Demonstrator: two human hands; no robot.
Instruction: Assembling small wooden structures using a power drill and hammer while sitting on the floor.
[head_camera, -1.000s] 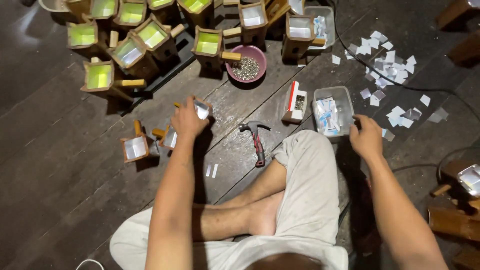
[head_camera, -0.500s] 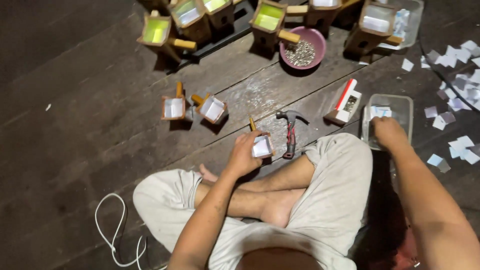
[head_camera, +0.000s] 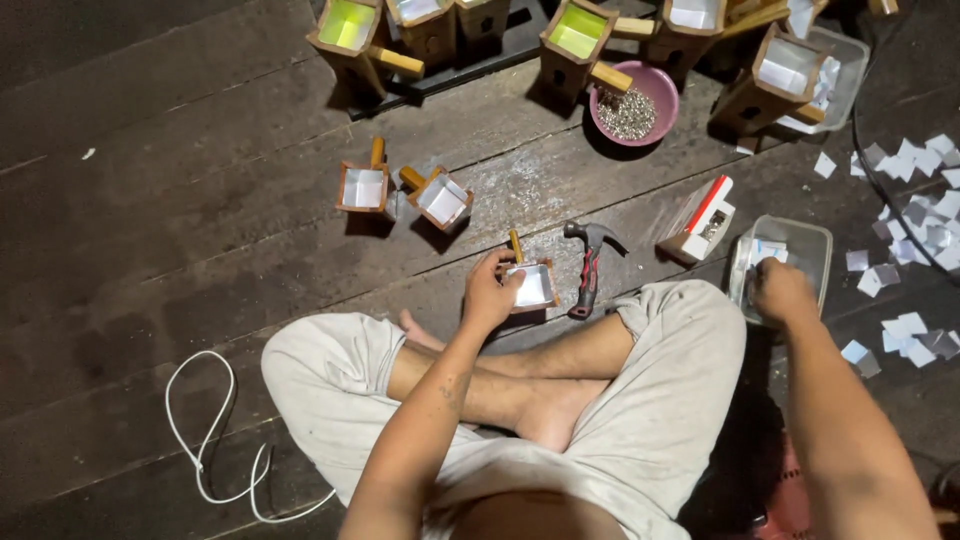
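Floor: dark wooden planks (head_camera: 150, 180) carry everything; the person sits cross-legged on them, and the view has slid so the rows of boxes now lie along the top edge.
Finished boxes: a line of small wooden boxes (head_camera: 575, 35) with green or white lining and peg handles stands at the top, untouched over the last second.
Clear tub: a plastic container (head_camera: 795, 245) of white paper squares sits just beside the right knee.
Right hand (head_camera: 782, 292): it stays at the tub's near rim, fingers curled down into it; whether they pinch a sheet I cannot tell.
Left hand (head_camera: 490, 295): a second ago it reached out by the loose boxes; now it is drawn in close to the shins, grasping one box.
Held box (head_camera: 532, 285): white-lined, peg pointing away, resting on the floor in front of the crossed legs, just left of the hammer (head_camera: 588, 268).
Loose pair: two more boxes (head_camera: 405, 192) remain farther out.
Meaning: one box has been brought in for working while paper is fetched.
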